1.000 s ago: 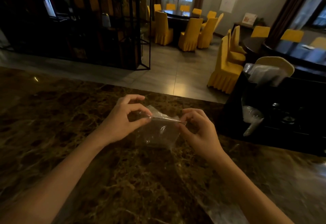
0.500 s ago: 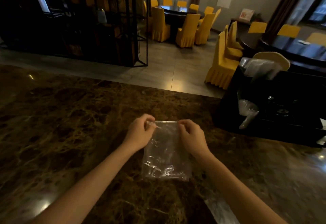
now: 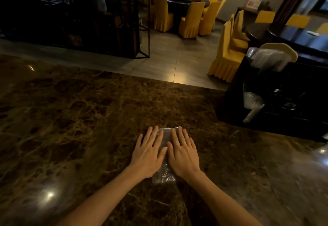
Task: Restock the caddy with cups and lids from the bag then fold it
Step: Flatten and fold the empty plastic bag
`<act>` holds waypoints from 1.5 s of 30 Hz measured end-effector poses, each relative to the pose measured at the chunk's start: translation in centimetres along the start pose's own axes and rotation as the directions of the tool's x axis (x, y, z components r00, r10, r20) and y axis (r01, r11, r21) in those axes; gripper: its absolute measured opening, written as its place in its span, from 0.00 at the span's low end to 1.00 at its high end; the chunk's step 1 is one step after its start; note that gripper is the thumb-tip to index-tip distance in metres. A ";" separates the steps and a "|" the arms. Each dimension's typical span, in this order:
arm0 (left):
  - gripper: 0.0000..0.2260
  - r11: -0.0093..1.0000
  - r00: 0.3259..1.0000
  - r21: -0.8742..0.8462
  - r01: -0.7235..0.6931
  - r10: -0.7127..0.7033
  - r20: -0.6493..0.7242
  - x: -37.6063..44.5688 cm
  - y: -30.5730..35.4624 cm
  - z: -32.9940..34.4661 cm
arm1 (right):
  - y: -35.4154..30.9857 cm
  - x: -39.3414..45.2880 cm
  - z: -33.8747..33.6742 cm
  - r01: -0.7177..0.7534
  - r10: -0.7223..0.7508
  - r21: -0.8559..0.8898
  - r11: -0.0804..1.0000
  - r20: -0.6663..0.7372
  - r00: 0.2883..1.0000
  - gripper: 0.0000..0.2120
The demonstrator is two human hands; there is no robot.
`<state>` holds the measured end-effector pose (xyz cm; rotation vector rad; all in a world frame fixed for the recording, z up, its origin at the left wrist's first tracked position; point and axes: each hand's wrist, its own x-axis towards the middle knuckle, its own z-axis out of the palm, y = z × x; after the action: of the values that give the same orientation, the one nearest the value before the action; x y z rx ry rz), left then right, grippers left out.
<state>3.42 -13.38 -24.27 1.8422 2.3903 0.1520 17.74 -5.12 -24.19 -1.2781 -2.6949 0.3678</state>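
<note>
A clear plastic bag [image 3: 165, 174] lies flat on the brown marble counter [image 3: 79, 119], folded into a narrow strip. My left hand [image 3: 149, 153] and my right hand [image 3: 182, 152] lie side by side on top of it, palms down with straight fingers, pressing it flat. Only the strip between the hands and its near end show. The black caddy [image 3: 284, 101] stands on the counter to the right. A stack of clear cups [image 3: 252, 105] wrapped in plastic sits in its front compartment, and lids in plastic [image 3: 268, 58] stick out of its top.
The counter's far edge [image 3: 177, 83] runs just beyond the hands, with tiled floor behind. Yellow-covered chairs [image 3: 227, 53] and dark round tables [image 3: 181, 0] fill the room. A black metal shelf frame [image 3: 106, 21] stands at the back left.
The hands let go of the bag's top edge, which they pinched earlier, and now lie flat on it. The bag came down onto the counter and looks narrower.
</note>
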 end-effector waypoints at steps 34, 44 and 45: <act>0.18 0.652 0.924 -0.734 0.192 0.132 0.360 3.6 -1.7 -14.1 | 2.4 -3.0 -6.5 -0.177 0.042 0.898 0.404 0.175 0.984 0.21; 0.08 0.549 0.952 -0.834 -0.044 0.275 0.131 1.7 0.3 -17.8 | 3.3 -8.2 -13.2 -0.113 -0.040 0.928 0.355 0.136 0.990 0.12; 0.08 0.530 0.959 -0.846 -0.067 0.269 0.092 1.7 0.9 -17.7 | 3.9 -9.0 -13.6 -0.120 -0.030 0.933 0.338 0.139 0.990 0.12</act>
<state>1.07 -11.66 -6.67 1.4574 1.4948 0.9025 29.39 -7.56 -12.36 -0.8869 -1.7871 1.7630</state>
